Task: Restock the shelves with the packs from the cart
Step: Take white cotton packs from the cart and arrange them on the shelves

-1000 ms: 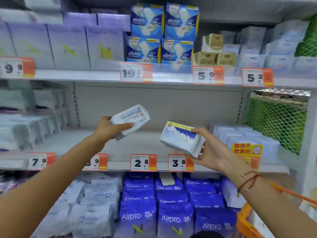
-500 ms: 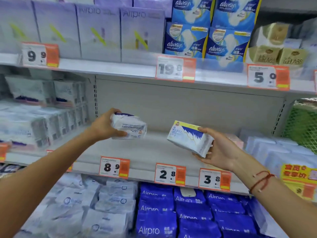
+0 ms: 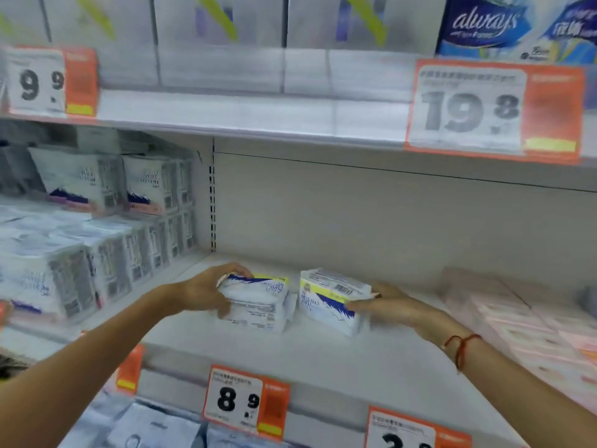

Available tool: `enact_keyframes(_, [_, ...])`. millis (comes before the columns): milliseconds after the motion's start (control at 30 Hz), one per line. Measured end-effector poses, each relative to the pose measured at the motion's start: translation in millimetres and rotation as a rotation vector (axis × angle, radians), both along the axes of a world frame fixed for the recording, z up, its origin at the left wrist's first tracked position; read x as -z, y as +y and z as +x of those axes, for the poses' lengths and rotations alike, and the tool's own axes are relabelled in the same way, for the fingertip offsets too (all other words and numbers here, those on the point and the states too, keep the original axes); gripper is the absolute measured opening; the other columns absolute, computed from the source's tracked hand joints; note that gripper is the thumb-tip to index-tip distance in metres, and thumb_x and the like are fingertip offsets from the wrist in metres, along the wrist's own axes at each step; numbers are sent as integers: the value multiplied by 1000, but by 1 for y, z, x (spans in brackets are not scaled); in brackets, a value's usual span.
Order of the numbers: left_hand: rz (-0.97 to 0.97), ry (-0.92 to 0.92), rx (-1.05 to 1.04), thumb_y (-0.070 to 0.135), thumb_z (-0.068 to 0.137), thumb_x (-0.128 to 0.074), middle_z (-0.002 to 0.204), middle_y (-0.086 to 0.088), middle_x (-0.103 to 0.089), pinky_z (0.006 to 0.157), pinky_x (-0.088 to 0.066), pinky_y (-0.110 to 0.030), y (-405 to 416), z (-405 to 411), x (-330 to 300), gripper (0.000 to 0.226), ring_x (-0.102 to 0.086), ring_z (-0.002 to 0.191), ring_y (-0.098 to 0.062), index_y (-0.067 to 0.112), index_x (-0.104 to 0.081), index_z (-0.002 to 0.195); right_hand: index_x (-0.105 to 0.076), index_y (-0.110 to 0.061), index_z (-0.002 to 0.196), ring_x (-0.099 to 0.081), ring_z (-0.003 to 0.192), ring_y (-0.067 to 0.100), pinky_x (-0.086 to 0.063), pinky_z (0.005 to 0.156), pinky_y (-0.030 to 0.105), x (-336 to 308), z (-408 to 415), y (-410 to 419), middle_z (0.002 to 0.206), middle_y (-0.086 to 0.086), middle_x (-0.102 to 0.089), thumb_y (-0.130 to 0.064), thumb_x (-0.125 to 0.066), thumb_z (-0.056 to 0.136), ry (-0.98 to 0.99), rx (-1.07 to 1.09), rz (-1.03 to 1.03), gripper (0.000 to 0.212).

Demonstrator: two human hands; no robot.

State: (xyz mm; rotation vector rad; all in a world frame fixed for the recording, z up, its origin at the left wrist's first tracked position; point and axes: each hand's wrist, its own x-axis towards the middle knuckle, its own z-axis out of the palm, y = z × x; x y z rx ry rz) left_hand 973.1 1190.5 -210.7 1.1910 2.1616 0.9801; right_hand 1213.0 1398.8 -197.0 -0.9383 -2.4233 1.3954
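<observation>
On shelf (image 3: 323,354): left hand (image 3: 197,291) grips pack (image 3: 258,305); right hand (image 3: 391,307) grips second pack (image 3: 329,305).

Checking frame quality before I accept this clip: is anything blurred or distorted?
Head view: motion blur smears the left-hand stacked packs and pink packs; price tag 19.8 is soft yet readable; shelf edges bow from wide-angle distortion; lighting is even, no hard glare.

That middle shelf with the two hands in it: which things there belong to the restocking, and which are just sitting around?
Part of the job:
- left hand gripping left pack
- right hand holding right pack
- middle shelf

Just there:
- stacked white packs
- pink packs
- 8.9 price tag
- Always packs
</observation>
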Motion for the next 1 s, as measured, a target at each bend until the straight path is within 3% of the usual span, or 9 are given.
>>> enact_keyframes(100, [-31,-82,-175,35,39,-71,134,-1,-41,92,-39,-31,-5,3,-5,82,-37,129,-22,35,-50,119,-32,-15,143,-49,120,18,-42,92,23,10,-10,8,138,5,-44,-15,-76,75,-81,31,164,81])
enact_keyframes(167, [-176,-121,-247,57,53,-74,146,0,-32,105,-30,-37,-5,9,-9,97,-30,137,-24,29,-37,138,-7,-23,149,-36,132,23,-37,104,30,14,-12,9,143,6,-31,-15,-83,65,-97,42,225,113])
enact_keyframes(233, [-389,-141,-166,73,73,-56,157,3,-20,115,-13,-44,-3,16,-13,89,-22,143,-23,34,-25,147,-4,-24,148,-37,131,24,-37,108,36,18,-15,8,144,6,-32,-20,-86,60,-76,27,217,120])
enact_keyframes(333, [-497,-84,-147,80,79,-24,159,1,-10,116,-2,-45,10,27,-18,84,-12,146,-23,36,-15,150,-11,-32,147,-26,136,24,-30,109,35,23,-20,5,145,4,-24,-35,-82,66,-94,20,464,107])
enact_keyframes(467, [-290,-51,-406,90,67,-11,158,-10,-15,118,-5,-46,53,12,-10,110,-11,146,-27,21,-14,152,-20,-39,146,-20,138,21,-22,110,35,21,-35,3,151,-1,-21,-49,-67,77,-201,-120,867,84])
enact_keyframes(567, [-293,217,-561,93,64,-24,154,-17,-20,115,-16,-52,83,2,-2,113,-15,142,-37,21,-18,150,-35,-37,137,-45,119,18,-41,95,31,12,-52,12,133,-3,-42,-39,-72,76,-253,-174,767,71])
enact_keyframes(733, [-403,340,-331,95,56,-37,142,-8,-44,102,-40,-39,110,-6,-8,118,-41,131,-31,15,-29,142,-49,-32,127,-52,114,17,-45,94,28,-13,-70,39,128,-7,-50,-33,-80,69,-348,-227,634,65])
enact_keyframes(900, [-578,926,-309,84,78,-16,82,1,-54,74,-40,-26,104,-3,-24,83,-58,93,-19,17,-59,103,-55,-35,121,-57,110,15,-46,99,33,-13,-75,59,120,-9,-58,-37,-80,69,-352,-219,489,58])
enact_keyframes(1000, [-695,1056,-254,78,81,-32,100,0,-53,76,-45,-27,98,-12,-20,75,-56,108,-20,18,-57,120,-57,-32,123,-59,107,13,-46,99,30,-15,-74,61,117,-9,-61,-34,-79,72,-331,-220,439,56])
